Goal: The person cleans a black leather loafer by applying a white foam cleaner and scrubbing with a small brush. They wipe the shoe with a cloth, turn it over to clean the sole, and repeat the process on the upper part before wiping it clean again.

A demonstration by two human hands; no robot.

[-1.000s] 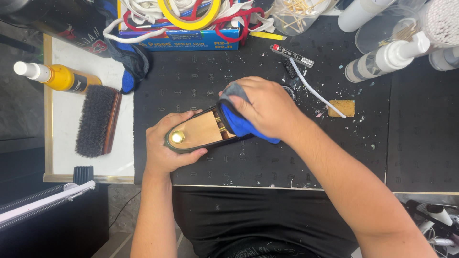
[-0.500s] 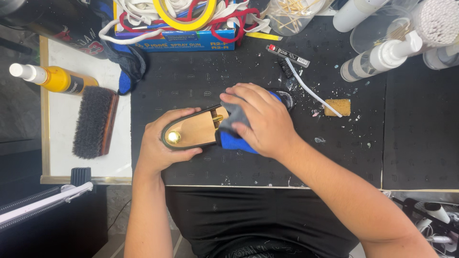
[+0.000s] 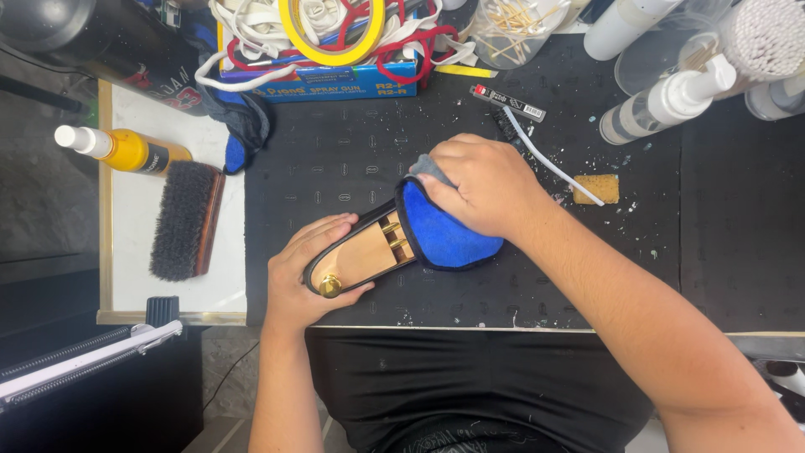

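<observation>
A blue suede loafer (image 3: 444, 235) with a wooden shoe tree (image 3: 362, 256) and brass knob inside lies on the black mat (image 3: 352, 159), toe pointing right. My left hand (image 3: 306, 277) grips its heel end. My right hand (image 3: 482, 184) presses a grey cloth (image 3: 428, 166) against the far side of the toe; only a corner of the cloth shows above my fingers.
A dark bristle brush (image 3: 186, 221) and a yellow bottle (image 3: 126, 149) lie on the white board at left. A small white-handled brush (image 3: 545, 159) and a tan sponge (image 3: 597, 189) sit right of the shoe. Spray bottles (image 3: 671, 105), a box with laces and yellow tape (image 3: 331, 33) line the back.
The shoe has rotated so its heel points toward me and more of the blue toe shows. My right hand slid from the shoe's top to the far side of the toe.
</observation>
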